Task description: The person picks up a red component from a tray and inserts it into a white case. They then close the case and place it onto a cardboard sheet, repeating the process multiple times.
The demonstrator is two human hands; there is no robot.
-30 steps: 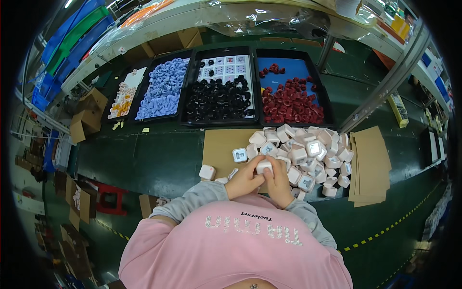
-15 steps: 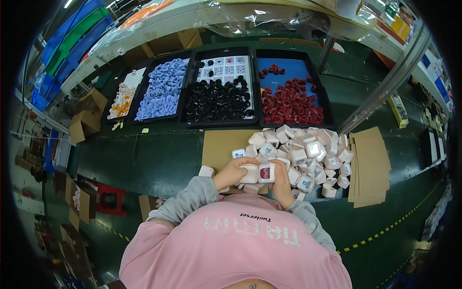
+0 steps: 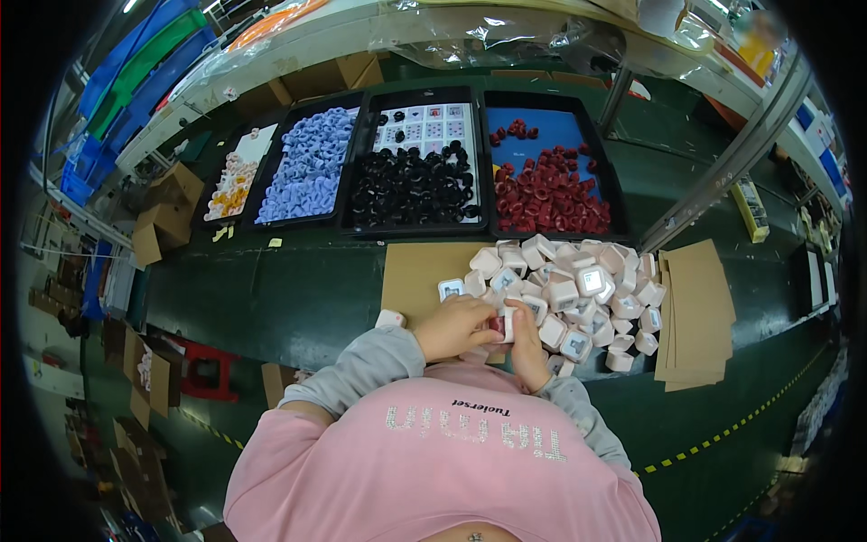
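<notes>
A small white box (image 3: 508,327) with rounded corners is held between my two hands, close in front of my body. Something dark red (image 3: 498,326) shows inside it at the left fingertips. My left hand (image 3: 454,327) bends over the box's left side, fingers closed, and covers much of it. My right hand (image 3: 529,350) grips the right side with the thumb along the edge. Just beyond the hands lies a heap of similar pale boxes (image 3: 562,294), some showing white and grey faces. One more box (image 3: 390,319) sits left of my left wrist.
Black trays along the far side hold red pieces (image 3: 551,194), black pieces (image 3: 411,188), blue-violet pieces (image 3: 307,167) and white-and-orange pieces (image 3: 232,188). Cardboard (image 3: 415,269) lies under the heap; flat brown sheets (image 3: 695,312) are at its right. A metal post (image 3: 722,167) slants at the right.
The box stood open with its red content facing up; now it is turned and mostly covered. My left hand has moved right and rolled over it. My right hand has barely moved.
</notes>
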